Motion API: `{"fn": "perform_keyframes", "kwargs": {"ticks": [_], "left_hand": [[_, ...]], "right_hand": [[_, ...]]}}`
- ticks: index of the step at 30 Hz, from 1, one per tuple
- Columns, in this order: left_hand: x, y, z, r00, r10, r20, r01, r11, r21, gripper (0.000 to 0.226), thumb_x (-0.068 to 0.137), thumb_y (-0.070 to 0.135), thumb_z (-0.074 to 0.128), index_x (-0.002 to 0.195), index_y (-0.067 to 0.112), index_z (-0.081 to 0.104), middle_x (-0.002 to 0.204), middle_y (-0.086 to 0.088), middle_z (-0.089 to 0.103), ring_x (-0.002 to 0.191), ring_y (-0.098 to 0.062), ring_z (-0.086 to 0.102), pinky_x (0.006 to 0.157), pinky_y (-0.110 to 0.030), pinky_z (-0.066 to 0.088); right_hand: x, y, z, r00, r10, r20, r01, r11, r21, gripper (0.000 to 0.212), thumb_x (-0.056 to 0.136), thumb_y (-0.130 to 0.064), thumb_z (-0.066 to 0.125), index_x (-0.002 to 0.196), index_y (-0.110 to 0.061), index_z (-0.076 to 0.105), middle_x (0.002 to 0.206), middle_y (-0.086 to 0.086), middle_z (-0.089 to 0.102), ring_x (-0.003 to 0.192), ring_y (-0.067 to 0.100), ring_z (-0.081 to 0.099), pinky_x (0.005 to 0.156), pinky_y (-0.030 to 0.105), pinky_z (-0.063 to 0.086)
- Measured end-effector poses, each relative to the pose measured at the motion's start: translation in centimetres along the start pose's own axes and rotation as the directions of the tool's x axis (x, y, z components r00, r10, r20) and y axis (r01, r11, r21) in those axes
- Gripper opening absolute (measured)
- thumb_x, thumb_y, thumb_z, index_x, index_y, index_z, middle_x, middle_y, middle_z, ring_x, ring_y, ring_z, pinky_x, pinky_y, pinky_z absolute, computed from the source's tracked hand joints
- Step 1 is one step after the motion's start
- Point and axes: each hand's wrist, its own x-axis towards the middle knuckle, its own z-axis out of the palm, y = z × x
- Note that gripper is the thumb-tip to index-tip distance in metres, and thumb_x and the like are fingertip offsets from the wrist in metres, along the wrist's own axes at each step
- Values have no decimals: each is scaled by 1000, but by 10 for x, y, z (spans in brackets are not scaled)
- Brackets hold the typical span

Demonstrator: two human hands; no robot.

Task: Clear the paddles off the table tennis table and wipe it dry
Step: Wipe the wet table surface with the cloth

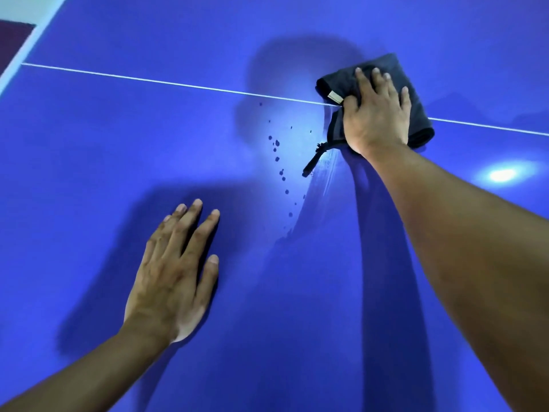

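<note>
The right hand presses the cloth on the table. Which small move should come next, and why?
Probably slide the cloth left and toward the person, across the drops. The right hand presses it flat at the white line, and the drops lie just left of it, not yet wiped. The left hand rests flat on the table, apart from them.

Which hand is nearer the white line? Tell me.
Right. The right hand presses the cloth over the white line; the left hand lies on the table, short of it.
</note>
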Motion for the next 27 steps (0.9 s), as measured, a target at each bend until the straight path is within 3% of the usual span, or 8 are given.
{"fn": "perform_keyframes", "kwargs": {"ticks": [4, 10, 18, 24, 27], "left_hand": [[1, 0, 2, 1000, 15, -2, -15, 1000, 14, 60, 102, 39, 27, 159, 19, 30, 168, -4, 20, 157, -24, 13, 126, -45, 16], [0, -1, 2, 1000, 22, -6, -22, 999, 28, 59, 103, 39, 22, 158, 19, 30, 168, -6, 21, 156, -24, 12, 126, -36, 5], [4, -3, 2, 996, 62, -67, -69, 991, -115, 67, 101, 44, 18, 154, 9, 38, 164, -14, 28, 153, -32, 22, 126, -46, 14], [5, -8, -2, 993, 20, -113, -57, 941, -333, 56, 98, 33, 33, 143, 3, 50, 154, -19, 39, 145, -34, 35, 120, -41, 24], [-11, -16, -9, 991, 114, -76, -133, 930, -342, 55, 96, 31, 32, 138, 1, 53, 154, -20, 39, 144, -34, 37, 120, -40, 28]], "right_hand": [[-13, 0, -2, 993, -98, 68, 101, 994, -42, 60, 105, -37, 22, 164, -30, 15, 172, 0, 10, 158, 16, 4, 128, 45, -2], [-92, -30, 1, 950, -289, 117, 290, 957, 11, 63, 100, -42, 20, 163, -34, 17, 172, -4, 13, 158, 14, 6, 128, 43, -1], [-207, -66, 6, 948, -300, 109, 296, 954, 44, 59, 105, -38, 24, 163, -35, 18, 172, -6, 12, 158, 10, 2, 128, 40, -6], [-309, -87, 7, 954, -283, 98, 277, 958, 71, 61, 102, -41, 21, 163, -36, 18, 171, -6, 13, 158, 10, 2, 128, 39, -6], [-363, -95, 4, 949, -299, 100, 289, 952, 105, 61, 102, -41, 23, 163, -34, 22, 171, -5, 17, 158, 11, 5, 128, 40, -4]]}}
